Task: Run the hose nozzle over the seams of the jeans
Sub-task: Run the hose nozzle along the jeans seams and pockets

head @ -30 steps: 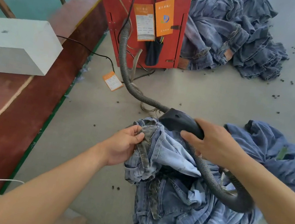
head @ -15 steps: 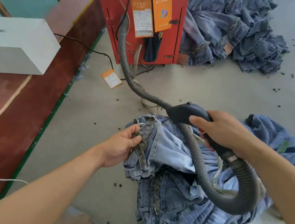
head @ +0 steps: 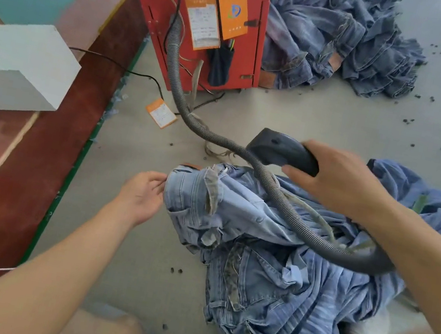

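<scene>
Denim jeans [head: 247,224], soft and floppy, lie heaped on the floor; left hand [head: 140,197] pinches the waistband edge. Right hand [head: 337,181] grips the rigid black hose nozzle [head: 281,148] above them, its ribbed hose [head: 281,198] draped across.

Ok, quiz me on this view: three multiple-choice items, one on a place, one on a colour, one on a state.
1. Where does the ribbed grey hose lead?
A. to the red metal cabinet
B. to the white block
C. under the far heap of jeans

2. What colour are the paper tags on the cabinet?
A. green
B. orange
C. blue

3. What is the right hand doing?
A. lying flat on the floor
B. gripping the black hose nozzle
C. pulling a cable

Answers: 1 A, the hose runs up the cabinet's front. 2 B, both hanging tags are orange. 3 B, its fingers curl round the nozzle's handle, held above the light blue jeans that the left hand holds by the edge.
</scene>
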Tool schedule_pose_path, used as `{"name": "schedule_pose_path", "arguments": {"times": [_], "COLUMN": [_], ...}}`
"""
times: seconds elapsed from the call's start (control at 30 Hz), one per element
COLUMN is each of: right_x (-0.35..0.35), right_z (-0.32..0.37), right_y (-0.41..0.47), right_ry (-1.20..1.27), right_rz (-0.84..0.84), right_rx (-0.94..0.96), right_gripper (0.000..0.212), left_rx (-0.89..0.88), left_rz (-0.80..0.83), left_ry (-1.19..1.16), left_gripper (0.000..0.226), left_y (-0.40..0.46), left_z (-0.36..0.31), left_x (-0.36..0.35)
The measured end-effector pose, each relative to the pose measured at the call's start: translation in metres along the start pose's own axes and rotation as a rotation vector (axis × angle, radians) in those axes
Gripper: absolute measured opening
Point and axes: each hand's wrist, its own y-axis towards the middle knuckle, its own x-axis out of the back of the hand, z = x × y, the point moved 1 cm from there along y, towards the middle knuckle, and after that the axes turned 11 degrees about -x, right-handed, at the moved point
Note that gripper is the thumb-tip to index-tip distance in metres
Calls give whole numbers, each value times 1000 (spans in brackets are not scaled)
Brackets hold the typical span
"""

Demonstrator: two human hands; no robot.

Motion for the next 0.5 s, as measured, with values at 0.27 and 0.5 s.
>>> {"name": "schedule_pose_path", "arguments": {"times": [0.27, 0.5], "right_x": [8, 5], "right_z": [1, 0], "right_y": [-20, -21], "right_ry": [-155, -158], "right_rz": [-172, -68], "right_rx": [269, 231], "right_gripper": [43, 41], "left_rx": [194, -81], "left_rz": [39, 166], "left_ry": [543, 237], "left_gripper": [26, 37], "left_y": [-13, 1], "left_z": [25, -3], "left_x": [1, -6]}}
